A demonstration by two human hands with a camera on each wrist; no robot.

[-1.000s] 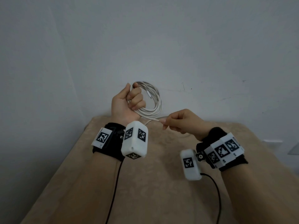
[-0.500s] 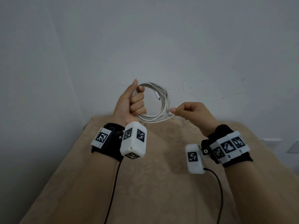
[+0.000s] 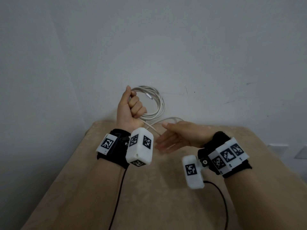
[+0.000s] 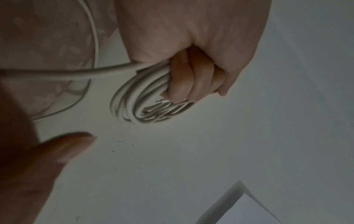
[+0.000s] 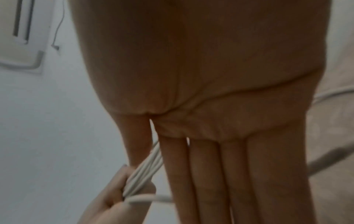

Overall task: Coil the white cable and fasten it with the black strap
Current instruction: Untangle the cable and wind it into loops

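Head view: left hand (image 3: 131,112), centre frame, fisted round the coiled white cable (image 3: 156,105); loops stand up against the wall, a connector tip (image 3: 149,97) pokes free near the top. Right hand (image 3: 179,136) just right of centre is spread flat, fingers straight, holding nothing. Half a second ago it was pinching the loose tail beside the coil; now it has let go, and the tail (image 3: 166,121) runs from the left fist back behind the right hand onto the beige table (image 3: 149,196). Reads as one wrap handed over, right hand going back for the next length. Coiling not finished; black strap not visible anywhere.

Left wrist view: adds grip detail. Fingers (image 4: 193,78) curled tight over the bundle (image 4: 138,103), several turns stacked, one strand exiting toward the left edge. Blurred right fingertip lower left.

Right wrist view: only here is the palm side visible, all fingers (image 5: 220,174) extended together, nothing pinched. Strand (image 5: 149,199) passes behind them; contact unclear.
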